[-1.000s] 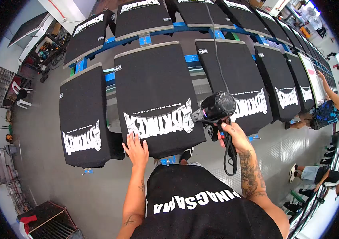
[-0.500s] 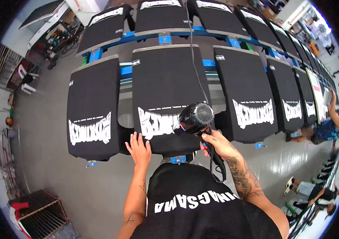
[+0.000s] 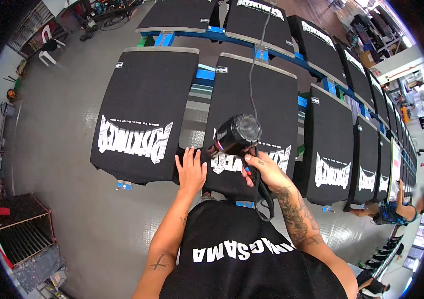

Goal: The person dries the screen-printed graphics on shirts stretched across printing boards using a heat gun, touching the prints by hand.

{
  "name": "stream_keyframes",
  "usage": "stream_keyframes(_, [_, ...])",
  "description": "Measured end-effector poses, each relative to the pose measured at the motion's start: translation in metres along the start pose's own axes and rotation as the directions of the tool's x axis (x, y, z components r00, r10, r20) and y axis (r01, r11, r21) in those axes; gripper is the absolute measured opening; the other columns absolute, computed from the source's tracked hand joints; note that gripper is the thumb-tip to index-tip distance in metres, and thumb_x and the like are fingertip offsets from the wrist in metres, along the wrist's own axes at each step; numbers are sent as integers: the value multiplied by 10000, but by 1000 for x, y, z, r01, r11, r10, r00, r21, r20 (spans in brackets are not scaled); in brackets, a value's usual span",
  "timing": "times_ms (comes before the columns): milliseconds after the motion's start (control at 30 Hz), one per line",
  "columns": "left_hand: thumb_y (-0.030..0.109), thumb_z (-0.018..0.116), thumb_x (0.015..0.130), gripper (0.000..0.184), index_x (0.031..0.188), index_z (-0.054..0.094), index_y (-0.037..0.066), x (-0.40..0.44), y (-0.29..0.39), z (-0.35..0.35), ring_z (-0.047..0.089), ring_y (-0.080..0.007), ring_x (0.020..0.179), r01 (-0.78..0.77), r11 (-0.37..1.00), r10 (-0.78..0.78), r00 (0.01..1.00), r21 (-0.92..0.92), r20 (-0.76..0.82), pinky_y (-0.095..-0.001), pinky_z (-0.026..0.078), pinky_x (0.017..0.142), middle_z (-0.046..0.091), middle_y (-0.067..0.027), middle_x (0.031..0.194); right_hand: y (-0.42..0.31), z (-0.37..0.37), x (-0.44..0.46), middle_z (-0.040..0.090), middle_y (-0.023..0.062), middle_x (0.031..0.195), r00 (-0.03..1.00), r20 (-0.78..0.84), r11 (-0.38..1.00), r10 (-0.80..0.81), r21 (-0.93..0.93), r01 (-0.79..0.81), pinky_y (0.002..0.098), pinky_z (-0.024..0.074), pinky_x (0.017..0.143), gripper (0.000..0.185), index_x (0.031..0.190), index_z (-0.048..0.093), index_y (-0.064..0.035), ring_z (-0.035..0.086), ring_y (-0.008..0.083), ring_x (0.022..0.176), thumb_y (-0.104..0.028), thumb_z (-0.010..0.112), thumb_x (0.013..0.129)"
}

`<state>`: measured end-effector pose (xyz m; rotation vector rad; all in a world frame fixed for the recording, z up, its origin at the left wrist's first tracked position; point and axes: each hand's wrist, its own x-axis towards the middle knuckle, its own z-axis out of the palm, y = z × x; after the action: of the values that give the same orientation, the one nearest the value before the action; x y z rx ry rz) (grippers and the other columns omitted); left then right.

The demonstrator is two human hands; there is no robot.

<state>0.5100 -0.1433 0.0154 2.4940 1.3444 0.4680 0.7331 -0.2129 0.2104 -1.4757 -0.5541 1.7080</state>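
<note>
My right hand (image 3: 265, 171) grips the handle of a black hair dryer (image 3: 239, 133), its round rear grille turned up toward me. The dryer hangs over a black T-shirt (image 3: 264, 92) stretched on a flat board, covering part of its white print (image 3: 282, 158). A grey cord (image 3: 252, 82) runs from beyond the board down toward the dryer. Beside the lower left edge of this shirt is my left hand (image 3: 192, 170), fingers extended and holding nothing. I cannot tell whether it touches the fabric. Left of it lies another printed black T-shirt (image 3: 147, 84) on its board.
Blue metal rails (image 3: 217, 33) carry more boards with black shirts in rows, curving away right. Another person in a blue patterned top (image 3: 396, 213) stands at the far right. A slatted rack (image 3: 25, 234) is at lower left, a white chair (image 3: 47, 46) at upper left.
My view has turned left, so the boards sit further right. The hair dryer stays in my right hand, still over the print. My left hand remains near the shirt's left edge.
</note>
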Motion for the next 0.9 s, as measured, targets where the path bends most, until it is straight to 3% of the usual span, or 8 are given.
stream_keyframes(100, [280,617,909,525,1351,522,13,14,2,-1,343,-333,1419,-27,999,27,999,21,23,-639,166,1149,432,-170,1469,-6,-5,15,574,47,749,994,-63,996,-85,-18,84,265,477,493,289,1127,504,-33,564,121,545,-299,503,1015])
stream_keyframes(300, [336,616,907,605,1397,471,13,41,27,10,297,-348,1444,-105,994,103,993,21,65,-662,141,1144,381,-191,1501,-3,-41,-24,608,55,758,966,-247,992,-81,74,102,269,488,484,234,1033,518,-43,590,133,553,-276,526,1010])
stream_keyframes(533, [397,608,918,671,1438,415,19,52,104,54,252,-369,1464,-260,965,261,956,-30,131,-694,141,1119,311,-206,1546,40,-112,-90,599,45,751,901,-425,979,-88,131,157,267,486,496,271,1011,522,-52,582,122,552,-323,515,1013])
stream_keyframes(767, [510,554,927,797,1519,310,35,62,187,88,136,-364,1507,-182,979,155,957,94,247,-698,51,1131,197,-201,1609,89,-171,-157,592,62,753,864,-501,934,-52,281,219,274,483,497,325,1055,534,-27,569,132,543,-346,542,992])
stream_keyframes(900, [541,552,911,845,1534,278,41,59,194,101,129,-358,1509,-182,970,140,961,163,239,-657,29,1154,190,-201,1615,119,-207,-198,590,71,748,848,-523,913,-88,299,279,284,485,499,317,1058,532,-30,569,143,538,-339,548,988])
